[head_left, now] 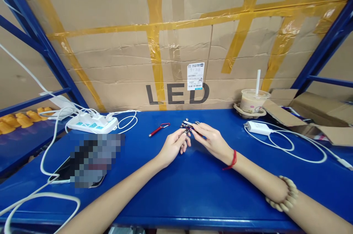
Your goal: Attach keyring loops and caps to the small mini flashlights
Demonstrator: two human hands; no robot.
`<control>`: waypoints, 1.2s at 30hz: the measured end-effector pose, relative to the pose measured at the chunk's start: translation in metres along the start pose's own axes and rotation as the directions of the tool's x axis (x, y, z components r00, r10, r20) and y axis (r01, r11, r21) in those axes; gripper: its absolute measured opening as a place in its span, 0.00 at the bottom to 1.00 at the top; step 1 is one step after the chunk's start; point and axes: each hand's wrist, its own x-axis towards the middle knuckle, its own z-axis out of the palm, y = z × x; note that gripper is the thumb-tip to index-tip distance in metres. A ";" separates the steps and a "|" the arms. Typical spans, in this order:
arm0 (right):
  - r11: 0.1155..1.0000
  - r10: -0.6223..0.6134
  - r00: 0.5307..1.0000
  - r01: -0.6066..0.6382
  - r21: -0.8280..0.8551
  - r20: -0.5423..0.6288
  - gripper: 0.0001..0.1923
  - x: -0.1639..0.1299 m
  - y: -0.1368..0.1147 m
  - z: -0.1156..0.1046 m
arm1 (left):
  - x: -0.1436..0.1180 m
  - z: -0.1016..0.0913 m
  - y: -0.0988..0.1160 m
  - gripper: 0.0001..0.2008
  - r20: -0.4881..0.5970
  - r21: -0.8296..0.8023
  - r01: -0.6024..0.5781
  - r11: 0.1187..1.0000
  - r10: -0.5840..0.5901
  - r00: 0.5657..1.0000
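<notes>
Small metal parts are pinched by left hand and right hand, fingers closed; beside red pen, slipped pieces could be scattered.

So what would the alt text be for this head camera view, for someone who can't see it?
Two bare hands, left hand and right hand, meet over a blue table, holding small metal parts. A red pen-like tool lies nearby.

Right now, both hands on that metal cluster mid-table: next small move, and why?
Probably pinch one small metal piece free with the left hand while the right hand steadies the cluster of small metal parts. Both hands' fingertips already meet at it above the blue table; the red pen-like tool lies apart, untouched.
</notes>
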 end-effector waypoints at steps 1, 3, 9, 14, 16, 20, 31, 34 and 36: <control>1.000 0.019 1.000 -0.019 0.009 0.019 0.14 0.000 0.000 -0.001 | 0.000 -0.001 -0.001 0.17 -0.008 0.001 0.000 1.000 0.000 1.000; 0.998 0.048 0.996 -0.050 0.025 0.068 0.15 0.000 0.001 -0.003 | 0.001 -0.004 -0.002 0.16 -0.022 0.048 0.000 0.999 0.001 1.000; 0.972 0.179 0.975 -0.196 0.131 0.131 0.20 0.005 -0.005 -0.009 | 0.001 -0.013 0.000 0.12 -0.031 0.341 -0.055 0.938 0.070 0.997; 0.939 0.145 0.989 -0.151 0.309 0.043 0.07 0.011 -0.009 -0.012 | -0.002 -0.013 0.008 0.13 0.052 0.486 -0.103 0.868 0.089 0.995; 0.914 0.179 0.981 -0.192 0.358 0.068 0.07 0.012 -0.008 -0.013 | -0.003 -0.011 0.010 0.13 0.091 0.504 -0.115 0.856 0.080 0.993; 0.879 0.211 0.969 -0.245 0.409 0.127 0.08 0.012 -0.006 -0.017 | -0.005 -0.009 0.012 0.11 0.134 0.527 -0.125 0.841 0.063 0.989; 0.868 0.219 0.962 -0.268 0.417 0.162 0.13 0.009 -0.005 -0.014 | -0.013 -0.006 0.003 0.07 0.174 0.557 -0.134 0.820 0.042 0.984; 0.858 0.277 0.940 -0.336 0.388 0.200 0.14 0.009 -0.005 -0.013 | -0.015 -0.004 0.003 0.04 0.128 0.543 -0.096 0.834 0.031 0.991; 0.845 0.317 0.921 -0.383 0.373 0.227 0.14 0.008 -0.006 -0.012 | -0.016 -0.004 0.003 0.04 0.106 0.545 -0.073 0.835 0.018 0.994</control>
